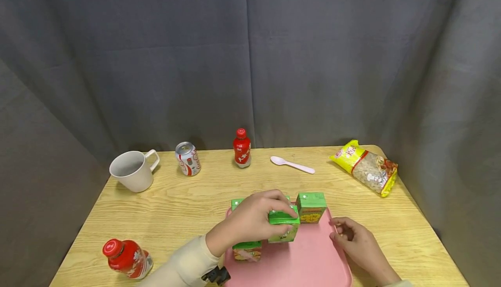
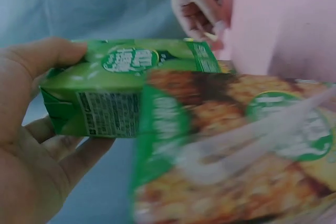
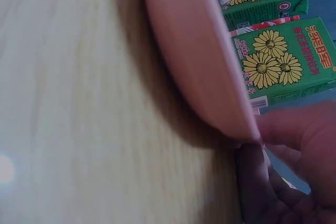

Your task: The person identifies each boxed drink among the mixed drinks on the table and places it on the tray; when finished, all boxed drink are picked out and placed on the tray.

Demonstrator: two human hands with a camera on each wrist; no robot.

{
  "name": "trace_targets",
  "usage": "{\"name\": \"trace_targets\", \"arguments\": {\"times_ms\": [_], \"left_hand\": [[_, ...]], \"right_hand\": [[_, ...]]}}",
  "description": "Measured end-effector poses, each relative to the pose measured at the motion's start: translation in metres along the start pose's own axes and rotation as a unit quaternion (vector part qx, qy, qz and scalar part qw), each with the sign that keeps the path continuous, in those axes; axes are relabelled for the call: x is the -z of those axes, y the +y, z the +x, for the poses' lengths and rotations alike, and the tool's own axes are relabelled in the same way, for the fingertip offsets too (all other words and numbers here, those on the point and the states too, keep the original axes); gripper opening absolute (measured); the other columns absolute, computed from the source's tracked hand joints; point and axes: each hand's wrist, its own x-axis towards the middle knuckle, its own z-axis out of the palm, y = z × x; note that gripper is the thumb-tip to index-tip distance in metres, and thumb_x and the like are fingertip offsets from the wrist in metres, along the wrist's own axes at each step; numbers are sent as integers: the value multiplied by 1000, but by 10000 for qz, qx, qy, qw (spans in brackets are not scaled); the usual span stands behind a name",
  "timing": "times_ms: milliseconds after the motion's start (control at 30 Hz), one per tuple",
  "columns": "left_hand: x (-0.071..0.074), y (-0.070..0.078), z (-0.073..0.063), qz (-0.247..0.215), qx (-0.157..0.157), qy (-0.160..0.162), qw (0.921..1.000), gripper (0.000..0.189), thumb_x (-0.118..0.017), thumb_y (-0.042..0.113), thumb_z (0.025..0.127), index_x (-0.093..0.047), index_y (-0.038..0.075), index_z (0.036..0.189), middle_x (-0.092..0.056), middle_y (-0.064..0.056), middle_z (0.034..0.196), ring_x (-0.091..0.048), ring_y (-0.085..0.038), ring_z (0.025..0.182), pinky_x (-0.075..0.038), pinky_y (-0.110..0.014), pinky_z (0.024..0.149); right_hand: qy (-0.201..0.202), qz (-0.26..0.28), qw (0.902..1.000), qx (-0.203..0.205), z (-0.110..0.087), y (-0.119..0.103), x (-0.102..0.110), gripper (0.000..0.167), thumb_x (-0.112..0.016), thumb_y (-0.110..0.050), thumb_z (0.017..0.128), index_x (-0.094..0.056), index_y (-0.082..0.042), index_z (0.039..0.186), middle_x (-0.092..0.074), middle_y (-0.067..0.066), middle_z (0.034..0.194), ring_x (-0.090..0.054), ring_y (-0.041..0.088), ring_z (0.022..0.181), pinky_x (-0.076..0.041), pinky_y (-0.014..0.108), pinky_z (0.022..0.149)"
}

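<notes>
My left hand [image 1: 254, 217] grips a green drink carton [image 1: 285, 230] from above, thumb on one side and fingers on the other, over the pink tray [image 1: 301, 261]. The left wrist view shows the gripped carton [image 2: 121, 72] beside a brownish carton [image 2: 236, 145] with a straw on its face. That second carton [image 1: 247, 252] stands at the tray's left side. Green cartons behind are partly covered by the left hand. At the tray's back right stands a carton with yellow flowers [image 1: 311, 208]. My right hand [image 1: 360, 243] pinches the tray's right rim [image 3: 205, 56] between thumb and fingers.
Along the table's back stand a white mug [image 1: 135, 171], a silver can [image 1: 188, 158] and a small red bottle [image 1: 242, 148]. A pink spoon [image 1: 291, 164] and a yellow-ended food bag [image 1: 368, 167] lie farther right. Another red bottle [image 1: 129, 258] is front left.
</notes>
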Motion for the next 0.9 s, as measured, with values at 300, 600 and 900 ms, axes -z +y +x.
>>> {"name": "trace_targets", "arguments": {"times_ms": [300, 600, 900], "left_hand": [[-16, -7, -4, 971, 241, -116, 9949, 18, -82, 30, 86, -80, 30, 104, -63, 18, 106, -57, 6, 85, -45, -15, 65], [-30, -4, -12, 1933, 63, -268, 9807, 20, -83, 35, 86, -80, 34, 105, -67, 15, 109, -60, 0, 100, -49, -20, 69], [-40, -7, -18, 2086, -168, -170, 9777, 21, -83, 38, 85, -80, 33, 105, -67, 15, 106, -60, -1, 98, -49, -18, 66]], "right_hand": [[-30, -11, 10000, -78, 0, -1, -2, 28, -77, -12, 92, -69, -10, 119, -63, 3, 93, -59, 14, 77, -50, 25, 65], [-54, -103, 9999, -83, 1, -2, -3, 29, -76, -12, 92, -69, -10, 121, -63, 2, 94, -59, 14, 78, -50, 25, 64], [76, -5, 10000, 58, 0, 0, -4, 29, -78, -12, 91, -70, -9, 119, -64, 2, 92, -59, 12, 76, -50, 24, 64]]}}
